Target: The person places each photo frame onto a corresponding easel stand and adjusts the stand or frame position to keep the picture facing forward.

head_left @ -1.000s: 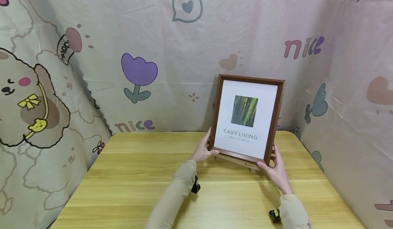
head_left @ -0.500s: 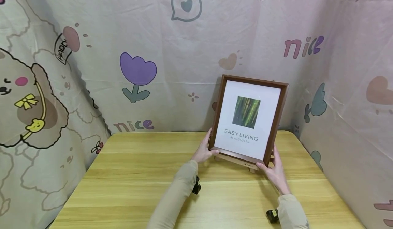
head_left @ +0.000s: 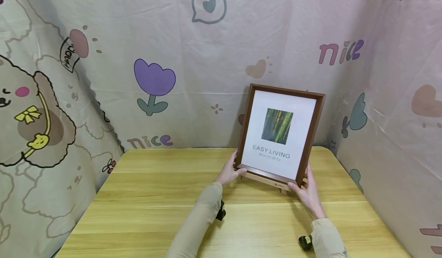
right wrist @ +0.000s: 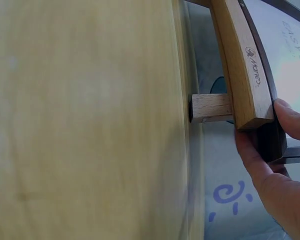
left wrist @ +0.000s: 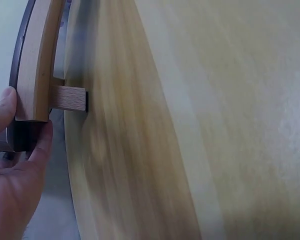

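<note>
A brown picture frame [head_left: 315,127] with a white "EASY LIVING" print leans back slightly on a small wooden easel [head_left: 266,180] at the right rear of the table. My left hand [head_left: 228,171] grips its lower left corner, thumb on the front and fingers behind. At the lower right corner my right hand [head_left: 309,192] holds it the same way. Both wrist views show the frame's bottom edge along the easel's ledge [right wrist: 250,65], with a short leg [left wrist: 69,97] beneath. The frame hides most of the easel.
The wood-grain table [head_left: 155,196] spreads to the left and in front of the easel. A patterned cloth [head_left: 207,58] hangs close behind the table's rear edge and along both sides. Small black wrist cameras [head_left: 305,243] sit under the sleeves.
The frame's top has shifted slightly right, and its bottom corners have stayed almost in place. Over the last half second little has moved, though the left hand's fingers sit slightly lower on the side.
</note>
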The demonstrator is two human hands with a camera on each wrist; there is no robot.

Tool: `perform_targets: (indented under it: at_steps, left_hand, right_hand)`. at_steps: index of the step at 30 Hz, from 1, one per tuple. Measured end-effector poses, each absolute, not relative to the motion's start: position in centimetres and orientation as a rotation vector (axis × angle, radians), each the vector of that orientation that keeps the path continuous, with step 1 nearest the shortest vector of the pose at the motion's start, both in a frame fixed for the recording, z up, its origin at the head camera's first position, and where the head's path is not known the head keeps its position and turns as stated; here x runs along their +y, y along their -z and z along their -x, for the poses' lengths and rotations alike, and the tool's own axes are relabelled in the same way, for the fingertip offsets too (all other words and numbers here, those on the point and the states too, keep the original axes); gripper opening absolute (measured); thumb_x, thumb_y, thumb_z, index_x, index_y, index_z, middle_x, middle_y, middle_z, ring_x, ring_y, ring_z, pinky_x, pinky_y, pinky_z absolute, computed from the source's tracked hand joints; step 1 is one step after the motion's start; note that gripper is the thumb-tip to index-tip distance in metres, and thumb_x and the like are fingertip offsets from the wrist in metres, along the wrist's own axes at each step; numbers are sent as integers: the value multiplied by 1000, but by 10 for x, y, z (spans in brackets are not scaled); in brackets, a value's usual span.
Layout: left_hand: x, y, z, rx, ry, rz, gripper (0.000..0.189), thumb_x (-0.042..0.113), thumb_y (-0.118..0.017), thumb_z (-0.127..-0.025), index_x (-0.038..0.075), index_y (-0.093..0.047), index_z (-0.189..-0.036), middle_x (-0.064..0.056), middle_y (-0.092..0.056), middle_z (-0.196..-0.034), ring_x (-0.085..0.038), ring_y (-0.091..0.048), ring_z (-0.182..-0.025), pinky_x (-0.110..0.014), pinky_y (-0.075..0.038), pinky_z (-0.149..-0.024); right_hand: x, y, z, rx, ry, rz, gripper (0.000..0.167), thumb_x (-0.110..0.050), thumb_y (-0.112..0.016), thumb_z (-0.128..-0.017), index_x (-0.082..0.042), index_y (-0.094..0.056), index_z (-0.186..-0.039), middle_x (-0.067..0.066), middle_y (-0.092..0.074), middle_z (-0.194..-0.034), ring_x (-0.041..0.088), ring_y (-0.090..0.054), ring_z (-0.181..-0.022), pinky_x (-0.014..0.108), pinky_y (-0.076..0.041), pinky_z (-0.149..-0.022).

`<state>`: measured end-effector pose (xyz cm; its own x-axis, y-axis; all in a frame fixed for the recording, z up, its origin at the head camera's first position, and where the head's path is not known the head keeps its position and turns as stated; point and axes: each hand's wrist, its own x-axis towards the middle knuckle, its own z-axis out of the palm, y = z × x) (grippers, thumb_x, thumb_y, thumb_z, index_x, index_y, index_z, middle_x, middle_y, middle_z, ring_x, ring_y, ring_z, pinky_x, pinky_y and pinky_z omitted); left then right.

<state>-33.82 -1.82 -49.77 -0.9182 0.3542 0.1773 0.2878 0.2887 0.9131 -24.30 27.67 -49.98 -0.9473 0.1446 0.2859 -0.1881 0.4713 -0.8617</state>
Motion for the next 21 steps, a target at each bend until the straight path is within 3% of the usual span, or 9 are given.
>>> perform_targets:
  at_steps: [7, 16, 21]
  left_hand:
    - [-18, 500, 339, 2500, -1718, -598, 87, 11, -72, -92, 6, -20, -161, -26, -30, -162, -50, -43, -140, -61, -39, -115]
    - [-20, 500, 334, 2528, -1737, -714, 82, 14, -70, -94, 5, -22, -160, -31, -34, -157, -53, -47, -134, -61, -45, -110]
    - [-20, 500, 334, 2509, -1746, -668, 84, 14, -71, -94, 8, -20, -161, -29, -34, -158, -52, -46, -135, -62, -43, -111]
  right_hand:
    - [276, 499, 243, -2427, -1491, -14, 109, -1, -72, -90, -23, 5, -163, 29, -49, -133, 33, -55, -112, 12, -51, -78]
    - [276, 499, 244, -2451, -1505, 18, 111, -3, -73, -90, -26, 8, -163, 33, -50, -131, 43, -56, -116, 12, -50, -77]
    - [276, 498, 244, -2479, -1458, 7, 109, -3, -71, -91, -24, 7, -163, 35, -44, -142, 48, -56, -117, 13, -49, -77]
